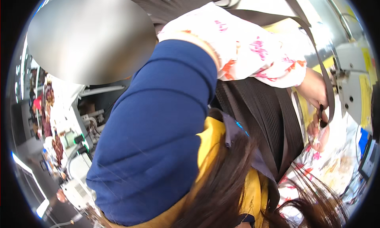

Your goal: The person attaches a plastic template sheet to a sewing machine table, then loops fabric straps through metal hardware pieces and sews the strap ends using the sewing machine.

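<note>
My left hand (312, 87), reaching from a white floral sleeve (257, 49) below a navy upper sleeve (150, 117), is closed on a narrow black strap (331, 105) at the right of the view. Just below it, my right hand (316, 135) has its fingers pinched on a small dark piece whose shape I cannot make out. Broad black ribbed webbing (261, 121) lies in folds left of both hands. Dark hair hangs over the lower middle, partly hiding my right arm.
A pale sewing machine (354, 93) with yellow patches stands right of my hands, a dark screen (368, 156) below it. At left are more machines (77, 180) and hanging reddish-brown items (49, 93). A large blurred oval covers the upper left.
</note>
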Tool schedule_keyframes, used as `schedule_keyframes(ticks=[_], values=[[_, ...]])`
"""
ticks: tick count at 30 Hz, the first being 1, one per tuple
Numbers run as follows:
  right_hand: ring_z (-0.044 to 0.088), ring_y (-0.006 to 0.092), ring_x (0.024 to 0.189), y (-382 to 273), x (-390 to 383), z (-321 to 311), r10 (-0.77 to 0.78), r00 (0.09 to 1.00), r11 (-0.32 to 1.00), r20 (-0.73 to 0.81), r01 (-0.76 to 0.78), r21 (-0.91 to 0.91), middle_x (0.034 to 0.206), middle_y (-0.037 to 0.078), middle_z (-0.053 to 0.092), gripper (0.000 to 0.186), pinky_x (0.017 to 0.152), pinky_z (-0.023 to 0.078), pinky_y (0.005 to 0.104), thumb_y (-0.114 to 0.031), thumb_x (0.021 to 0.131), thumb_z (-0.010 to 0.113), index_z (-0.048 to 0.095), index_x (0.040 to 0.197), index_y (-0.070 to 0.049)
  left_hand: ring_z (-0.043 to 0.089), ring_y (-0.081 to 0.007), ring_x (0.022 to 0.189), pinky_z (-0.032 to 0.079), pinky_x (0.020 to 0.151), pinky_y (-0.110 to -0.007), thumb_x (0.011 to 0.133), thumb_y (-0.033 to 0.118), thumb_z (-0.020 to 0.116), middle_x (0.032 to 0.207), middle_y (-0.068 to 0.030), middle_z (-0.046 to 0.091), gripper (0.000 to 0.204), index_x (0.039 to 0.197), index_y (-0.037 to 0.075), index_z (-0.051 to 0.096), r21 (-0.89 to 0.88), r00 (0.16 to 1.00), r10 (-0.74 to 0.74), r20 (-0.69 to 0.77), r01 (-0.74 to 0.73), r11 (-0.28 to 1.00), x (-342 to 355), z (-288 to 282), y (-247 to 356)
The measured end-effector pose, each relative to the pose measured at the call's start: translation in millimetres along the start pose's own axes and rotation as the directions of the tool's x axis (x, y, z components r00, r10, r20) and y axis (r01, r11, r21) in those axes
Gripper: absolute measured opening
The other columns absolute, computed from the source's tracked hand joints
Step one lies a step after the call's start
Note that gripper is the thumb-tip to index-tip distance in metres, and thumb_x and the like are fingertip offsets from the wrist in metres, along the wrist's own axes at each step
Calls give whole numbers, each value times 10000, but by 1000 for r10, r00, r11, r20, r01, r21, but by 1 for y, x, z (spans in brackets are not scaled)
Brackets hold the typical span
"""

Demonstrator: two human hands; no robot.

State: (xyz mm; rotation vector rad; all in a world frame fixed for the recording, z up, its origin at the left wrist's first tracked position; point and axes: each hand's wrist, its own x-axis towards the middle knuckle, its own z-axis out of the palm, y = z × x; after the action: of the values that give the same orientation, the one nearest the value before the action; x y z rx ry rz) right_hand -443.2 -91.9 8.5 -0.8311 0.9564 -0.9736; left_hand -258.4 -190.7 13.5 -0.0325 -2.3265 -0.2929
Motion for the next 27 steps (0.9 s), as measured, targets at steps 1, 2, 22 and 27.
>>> schedule_keyframes(ticks=[1,2,22,27], values=[[396,69,378,2,3,8,48,998,999,-40,-48,-9,677,43,505,310,331,315,184,-289,895,434,470,1047,-22,577,-270,766,470,651,-350,752,211,556,770,-115,588,157,814,72,596,37,999,35,39,-37,999,0,0,1],[402,68,384,-2,8,13,81,993,996,-90,-83,-18,689,45,510,329,332,320,181,-301,894,434,469,1063,-20,571,-258,804,475,662,-337,770,168,538,848,-87,583,125,858,98,592,20,993,9,118,-12,1000,-5,0,-1],[571,183,819,-20,28,-12,-511,848,386,-141,80,-919,894,108,606,423,747,435,276,-213,677,709,569,1006,12,592,-263,837,497,690,-371,787,128,495,900,-75,606,248,1023,126,572,214,947,-234,221,187,959,-13,2,-28],[588,268,821,-16,28,-14,-580,807,327,-110,107,-939,907,135,600,470,725,457,323,-290,639,711,585,998,-13,574,-243,879,478,726,-358,814,176,513,1017,-69,588,250,1046,108,577,171,915,-280,291,238,956,-12,-8,-26]])
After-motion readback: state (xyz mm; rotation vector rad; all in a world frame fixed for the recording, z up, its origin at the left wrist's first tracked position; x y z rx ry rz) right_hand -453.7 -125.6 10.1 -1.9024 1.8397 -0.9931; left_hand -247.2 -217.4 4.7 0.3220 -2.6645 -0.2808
